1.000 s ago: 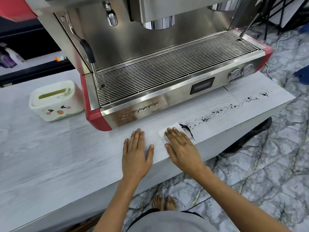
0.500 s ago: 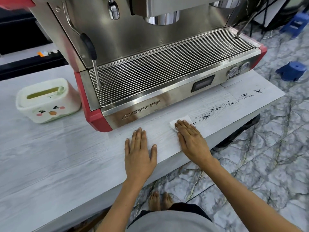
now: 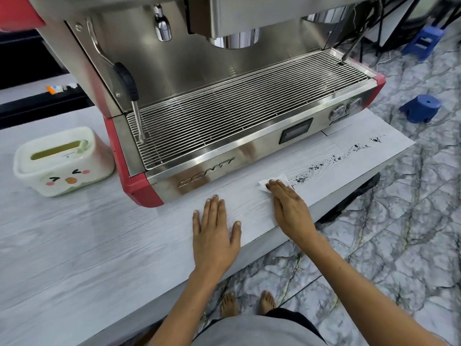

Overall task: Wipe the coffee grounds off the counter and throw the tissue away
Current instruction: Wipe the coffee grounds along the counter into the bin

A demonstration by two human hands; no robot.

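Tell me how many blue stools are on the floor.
2. One small stool lies on the tiled floor right of the counter; another stool stands farther back by the top right. More may be out of view.

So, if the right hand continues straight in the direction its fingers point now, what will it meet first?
The right hand points up and slightly left across the counter, pressing the tissue. Straight on, it would probably meet the steel front panel of the espresso machine first, not the coffee grounds, which lie to its right.

Coffee bar: commercial espresso machine (image 3: 224, 101), counter (image 3: 74, 245).
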